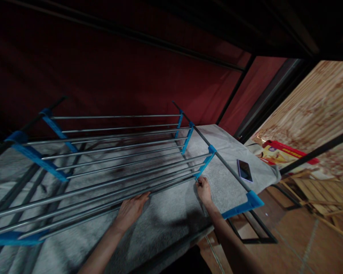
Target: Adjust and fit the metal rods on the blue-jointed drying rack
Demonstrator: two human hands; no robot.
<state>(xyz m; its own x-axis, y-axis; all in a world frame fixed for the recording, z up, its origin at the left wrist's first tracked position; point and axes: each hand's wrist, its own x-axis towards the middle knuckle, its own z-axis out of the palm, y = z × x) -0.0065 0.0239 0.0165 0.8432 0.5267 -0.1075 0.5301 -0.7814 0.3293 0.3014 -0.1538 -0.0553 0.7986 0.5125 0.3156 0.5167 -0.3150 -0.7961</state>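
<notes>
Rod [171, 185] at left hand [133, 208], bracket [206, 163] perhaps in right hand [204, 191]

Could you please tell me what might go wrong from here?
The right hand, at the blue bracket's lower end, could get pinched. The rod at the left hand might slip out of line. The phone, lying near the dark pole, could be knocked if that pole shifts.

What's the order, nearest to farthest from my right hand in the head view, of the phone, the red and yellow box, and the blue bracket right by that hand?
From your right hand:
1. Blue bracket: its lower end is right at your hand.
2. Phone: to the right, on the gray cloth.
3. Red and yellow box: farther right, beyond the phone.
</notes>
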